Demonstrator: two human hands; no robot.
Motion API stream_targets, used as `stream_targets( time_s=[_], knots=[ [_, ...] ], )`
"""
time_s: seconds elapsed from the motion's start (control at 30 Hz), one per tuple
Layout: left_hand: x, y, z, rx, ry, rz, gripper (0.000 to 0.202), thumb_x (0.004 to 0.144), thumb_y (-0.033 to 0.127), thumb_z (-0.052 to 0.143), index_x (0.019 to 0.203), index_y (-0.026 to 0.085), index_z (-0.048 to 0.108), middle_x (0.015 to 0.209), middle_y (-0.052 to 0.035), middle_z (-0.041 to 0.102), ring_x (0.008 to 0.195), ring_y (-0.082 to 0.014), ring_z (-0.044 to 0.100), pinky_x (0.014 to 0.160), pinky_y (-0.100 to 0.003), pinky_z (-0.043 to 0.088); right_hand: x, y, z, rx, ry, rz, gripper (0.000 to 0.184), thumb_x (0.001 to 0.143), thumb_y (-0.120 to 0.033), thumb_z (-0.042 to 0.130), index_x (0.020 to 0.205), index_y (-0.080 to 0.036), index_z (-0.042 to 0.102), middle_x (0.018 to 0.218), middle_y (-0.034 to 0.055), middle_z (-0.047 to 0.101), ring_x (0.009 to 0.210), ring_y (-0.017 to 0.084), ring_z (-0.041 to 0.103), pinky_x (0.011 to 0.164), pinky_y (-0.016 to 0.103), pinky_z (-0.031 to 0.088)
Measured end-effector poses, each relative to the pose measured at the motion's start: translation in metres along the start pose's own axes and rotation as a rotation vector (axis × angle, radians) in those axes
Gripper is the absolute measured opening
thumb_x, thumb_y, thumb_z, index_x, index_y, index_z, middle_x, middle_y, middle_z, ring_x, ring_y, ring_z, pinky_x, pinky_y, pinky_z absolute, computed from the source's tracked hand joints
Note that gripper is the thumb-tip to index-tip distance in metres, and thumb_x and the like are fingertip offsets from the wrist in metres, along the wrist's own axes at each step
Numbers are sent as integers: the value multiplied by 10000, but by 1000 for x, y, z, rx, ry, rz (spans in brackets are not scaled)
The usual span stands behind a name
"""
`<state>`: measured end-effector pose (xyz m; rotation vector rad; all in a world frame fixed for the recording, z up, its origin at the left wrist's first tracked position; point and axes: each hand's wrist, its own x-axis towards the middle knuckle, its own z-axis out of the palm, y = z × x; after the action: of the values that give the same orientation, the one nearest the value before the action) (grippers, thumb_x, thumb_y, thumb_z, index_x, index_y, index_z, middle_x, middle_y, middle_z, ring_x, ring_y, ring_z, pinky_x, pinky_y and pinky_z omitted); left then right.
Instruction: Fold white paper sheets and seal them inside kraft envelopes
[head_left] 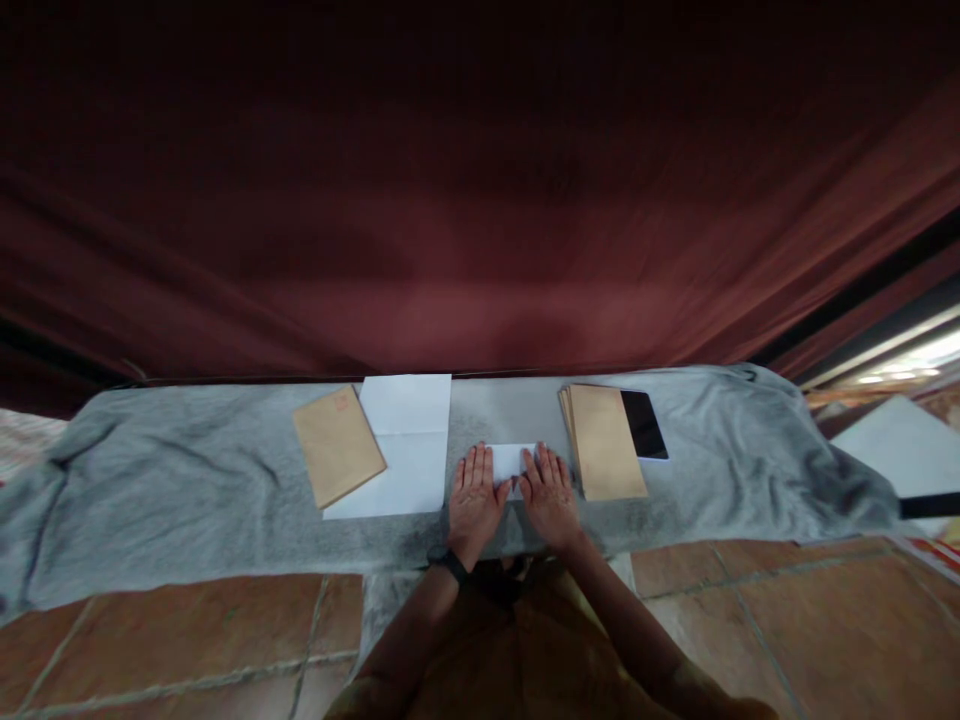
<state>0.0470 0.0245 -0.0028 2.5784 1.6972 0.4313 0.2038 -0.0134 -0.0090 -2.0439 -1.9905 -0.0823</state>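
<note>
Two envelopes' worth of clutter sits out beyond our fingers, so we start at the far left: a single brown envelope [339, 445] lies well left of our left fingertips on the grey cloth [187, 480], overlapping a white sheet [409, 440] that ends just beside them. Our left hand [474, 497], with a dark band [448, 562] at the wrist, lies palm down, its fingers [472, 465] spread straight and gripping nothing; they rest on the left edge of the small folded paper [510, 460]. That paper lies between and partly under both hands. Our right hand [551, 497] mirrors the left, its fingers [546, 462] flat on the paper's right edge. As we judge it, the fold sets best with even pressure from both palms, the edges squared before we bear down. Just right of the right fingers is a stack of brown envelopes [604, 440], and beyond it a dark phone [643, 423].
</note>
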Motion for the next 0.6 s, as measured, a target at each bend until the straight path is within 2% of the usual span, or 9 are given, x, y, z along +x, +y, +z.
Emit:
stream_targets(
  time_s=[0.33,0.43,0.53,0.6],
  knots=[
    [-3,0,-5,19,-27,28,632,1017,425,382,1529,56,357,1592,-180,370,1508,-300,287,1215,-531,286,-2,-6,-1,-25,-4,20,555,1035,-342,424,1545,-131,366,1626,199,285,1468,313,344,1191,528,250],
    [-18,2,-8,0,-36,130,613,1021,417,392,1545,105,338,1604,-149,363,1515,-273,276,1227,-528,268,-3,-4,0,-38,10,1,557,1036,-328,411,1553,-130,349,1632,205,264,1476,323,331,1182,535,267],
    [-35,4,-12,-25,-57,260,651,1007,491,433,1551,149,333,1620,-132,338,1516,-260,275,1232,-495,272,-4,-3,1,-44,-4,-13,562,1032,-315,409,1552,-112,347,1631,227,246,1479,344,322,1181,553,263],
    [-43,3,-15,-27,-70,299,690,987,543,464,1553,170,335,1631,-137,312,1517,-272,272,1226,-489,284,-3,-3,0,-40,-11,-2,556,1029,-313,410,1544,-110,364,1620,234,271,1471,353,334,1176,570,261]
  ],
)
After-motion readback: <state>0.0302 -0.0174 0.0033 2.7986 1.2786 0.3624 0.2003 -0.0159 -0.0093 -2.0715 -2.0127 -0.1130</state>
